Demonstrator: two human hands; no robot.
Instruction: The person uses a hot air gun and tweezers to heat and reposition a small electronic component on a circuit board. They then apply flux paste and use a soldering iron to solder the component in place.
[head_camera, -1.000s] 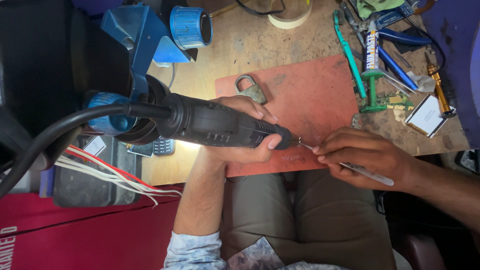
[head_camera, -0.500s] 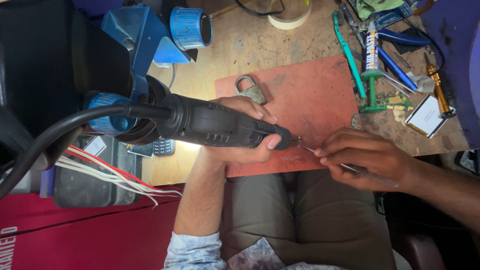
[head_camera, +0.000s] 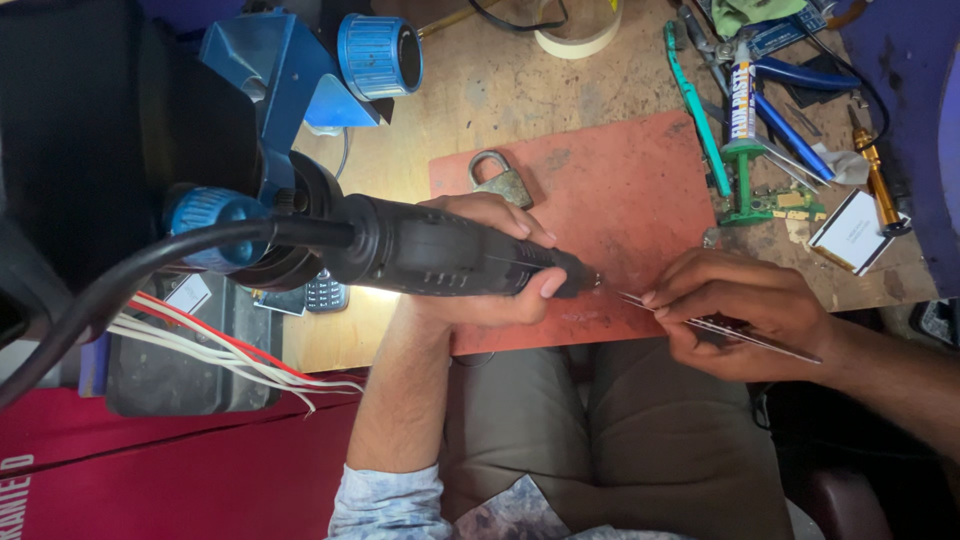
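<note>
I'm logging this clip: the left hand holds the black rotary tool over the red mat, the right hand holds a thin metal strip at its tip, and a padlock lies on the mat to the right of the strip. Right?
Not quite. The head view shows the padlock on the red mat up and to the left of the thin metal strip, above the left hand holding the black rotary tool. The right hand does hold the strip.

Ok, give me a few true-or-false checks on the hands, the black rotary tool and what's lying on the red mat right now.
1. The left hand has its grip around the black corded rotary tool. True.
2. The right hand is empty. False: it pinches a thin flat metal strip.
3. A grey metal padlock lies on the red rectangular mat. True.
4. The tool's tip points away from the strip. False: it points at the strip's near end.
5. The roll of pale tape lies on the mat. False: it lies on the bare wooden bench beyond it.
</note>
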